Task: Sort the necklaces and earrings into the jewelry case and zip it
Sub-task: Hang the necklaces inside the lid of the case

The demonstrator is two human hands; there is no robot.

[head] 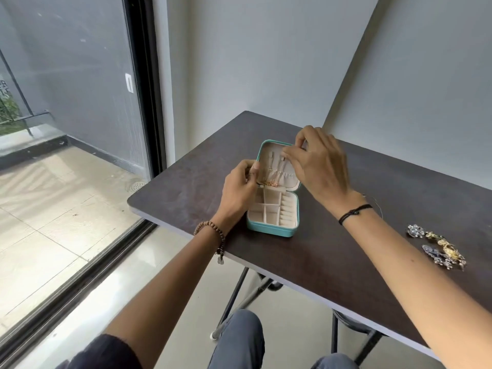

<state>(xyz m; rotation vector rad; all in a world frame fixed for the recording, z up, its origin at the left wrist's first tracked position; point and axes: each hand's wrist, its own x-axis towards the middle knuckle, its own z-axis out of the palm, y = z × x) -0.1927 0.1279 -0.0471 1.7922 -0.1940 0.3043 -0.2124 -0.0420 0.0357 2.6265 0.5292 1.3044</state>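
We count one glass door point(80, 102), the largest thing here, filling the left side. Next comes one dark bench point(306, 262), set into the corner of the grey wall. On it lies one teal jewelry case point(269, 230), opened flat near the bench's left end. Its lid point(266, 151) lies on the far side and its base nearer to us.

Two hands work at that lid. The left hand point(238, 190) has its thumb and fingers curled round the lid's left rim and grips it. The right hand point(319, 166) reaches over from the other side. Its thumb and forefinger are pinched together against the cream lining near the top of the lid. Whether a chain sits in that pinch we cannot tell (anything there is too fine to make out).

One rose-gold necklace point(270, 183) shows in the lid, bunched at the gathered pocket near the hinge. The base is split into small square cells on its left and ridged ring rolls on its right. We cannot count either with confidence.

Well apart from the case, toward the bench's right end, lies one heap of earrings point(436, 249). We make out two silvery-blue clusters tangled with gold pieces, whose number we cannot settle. One thin chain point(378, 206) lies on the bench just beside the right wrist.

Smallest are two wrist pieces: one brown bead bracelet point(210, 227) on the left and one black cord point(354, 211) on the right.
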